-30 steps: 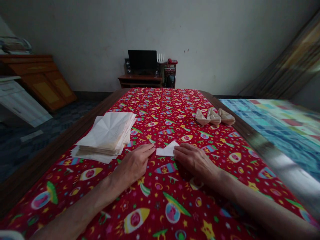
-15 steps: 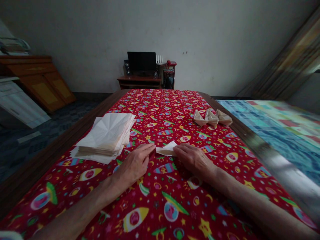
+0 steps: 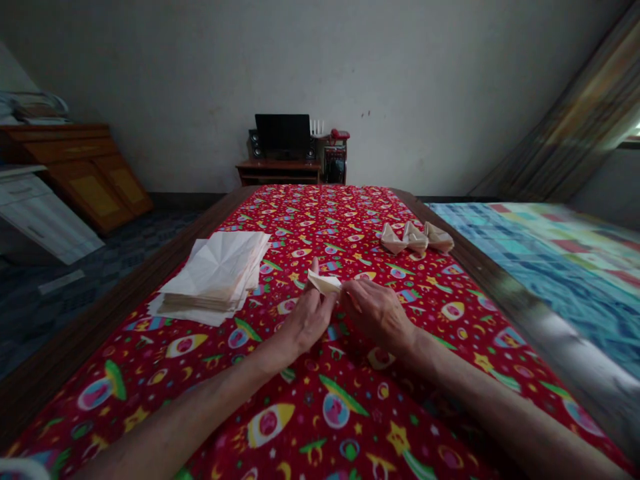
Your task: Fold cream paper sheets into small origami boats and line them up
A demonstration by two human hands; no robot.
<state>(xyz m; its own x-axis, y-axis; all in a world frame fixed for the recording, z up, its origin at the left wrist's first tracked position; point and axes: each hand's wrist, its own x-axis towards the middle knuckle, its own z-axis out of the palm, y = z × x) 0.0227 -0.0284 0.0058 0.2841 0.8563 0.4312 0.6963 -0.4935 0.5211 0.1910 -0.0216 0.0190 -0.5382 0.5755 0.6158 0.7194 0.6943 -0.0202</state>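
A small folded paper [image 3: 325,283], off-white with a pointed shape, is held just above the red patterned cloth [image 3: 270,427]. My left hand [image 3: 309,315] is closed on its left side, thumb in front and index finger stretched out behind. At its right end, the bent fingers of my right hand [image 3: 376,312] pinch the tip; the fingertips are partly hidden. To the left lies a stack of creased white paper sheets [image 3: 215,267]. Beyond my right hand stand three folded paper shapes [image 3: 415,238] in a touching row.
The cloth covers a long table with a dark wooden edge [image 3: 487,293]. A bed with a checked blue cover [image 3: 530,260] lies to the right. At the far wall is a desk with a monitor [image 3: 283,135]. Wooden cabinets [image 3: 95,183] stand at the left.
The folded paper has been lifted off the cloth and turned. My left hand has moved right and now grips it, where before its fingertips only touched the left end. The view has shifted slightly.
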